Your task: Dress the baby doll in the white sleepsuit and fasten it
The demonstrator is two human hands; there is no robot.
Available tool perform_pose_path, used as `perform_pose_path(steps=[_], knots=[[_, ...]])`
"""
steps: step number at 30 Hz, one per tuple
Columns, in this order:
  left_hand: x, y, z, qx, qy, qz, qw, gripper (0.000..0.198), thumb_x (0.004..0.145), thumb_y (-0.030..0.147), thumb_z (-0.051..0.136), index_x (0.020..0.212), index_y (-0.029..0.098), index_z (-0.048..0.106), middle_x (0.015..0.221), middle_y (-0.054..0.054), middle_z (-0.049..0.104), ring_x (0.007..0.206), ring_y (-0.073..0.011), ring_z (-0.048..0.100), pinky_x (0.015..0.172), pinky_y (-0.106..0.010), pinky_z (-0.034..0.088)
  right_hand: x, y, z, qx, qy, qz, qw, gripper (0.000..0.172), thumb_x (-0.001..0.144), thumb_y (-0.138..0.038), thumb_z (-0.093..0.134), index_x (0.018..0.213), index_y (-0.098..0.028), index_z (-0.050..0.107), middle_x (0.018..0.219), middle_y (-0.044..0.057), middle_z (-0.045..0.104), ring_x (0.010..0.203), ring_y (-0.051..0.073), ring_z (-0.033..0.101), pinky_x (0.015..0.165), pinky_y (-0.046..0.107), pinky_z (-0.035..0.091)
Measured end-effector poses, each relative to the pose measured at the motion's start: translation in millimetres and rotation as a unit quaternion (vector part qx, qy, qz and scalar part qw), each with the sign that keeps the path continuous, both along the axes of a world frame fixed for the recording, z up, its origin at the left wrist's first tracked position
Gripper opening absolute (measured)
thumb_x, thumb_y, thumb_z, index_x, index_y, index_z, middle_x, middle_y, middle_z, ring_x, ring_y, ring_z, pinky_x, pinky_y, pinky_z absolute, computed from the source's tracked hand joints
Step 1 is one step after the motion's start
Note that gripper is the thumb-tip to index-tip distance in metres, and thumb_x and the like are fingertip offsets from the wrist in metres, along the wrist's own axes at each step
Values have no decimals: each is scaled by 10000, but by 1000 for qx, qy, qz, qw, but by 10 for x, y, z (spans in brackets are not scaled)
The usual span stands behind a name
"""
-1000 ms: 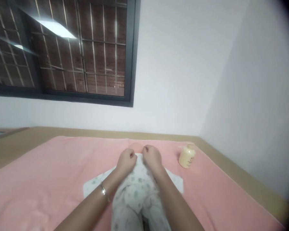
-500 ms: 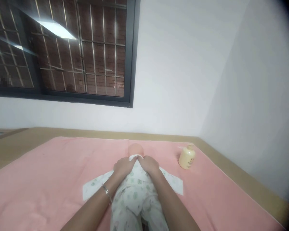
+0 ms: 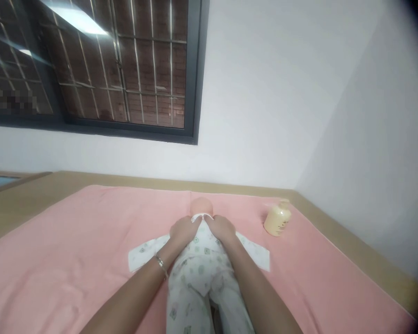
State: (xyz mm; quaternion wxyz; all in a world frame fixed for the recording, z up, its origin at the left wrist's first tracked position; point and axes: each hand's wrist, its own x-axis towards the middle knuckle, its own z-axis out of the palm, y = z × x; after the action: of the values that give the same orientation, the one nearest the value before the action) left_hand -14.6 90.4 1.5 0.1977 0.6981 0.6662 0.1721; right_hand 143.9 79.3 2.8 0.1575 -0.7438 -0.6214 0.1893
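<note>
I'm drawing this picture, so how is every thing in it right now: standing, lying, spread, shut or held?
Left hand, gripping the collar
Right hand, gripping the collar
Patterned clothes, on the doll, sleeves spread sideways
Doll, lying down
Bottle, standing upright
Pink cloth, spread out, slightly wrinkled
Bracelet, around the left wrist
Window, can't tell if shut
</note>
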Motion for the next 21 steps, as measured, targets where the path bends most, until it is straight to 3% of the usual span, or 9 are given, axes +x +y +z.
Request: perform_pose_path(steps=[21], knots=[[1,9,-11,10,-1,-15,1000,723,831,723,214,1004,191,672,1034,-136,706,941,-304,642,768,-371,460,3,-33,42,1,-5,5,1000,696,889,-662,222,1073,-167,675,1080,159,680,1006,312,622,844,415,446]])
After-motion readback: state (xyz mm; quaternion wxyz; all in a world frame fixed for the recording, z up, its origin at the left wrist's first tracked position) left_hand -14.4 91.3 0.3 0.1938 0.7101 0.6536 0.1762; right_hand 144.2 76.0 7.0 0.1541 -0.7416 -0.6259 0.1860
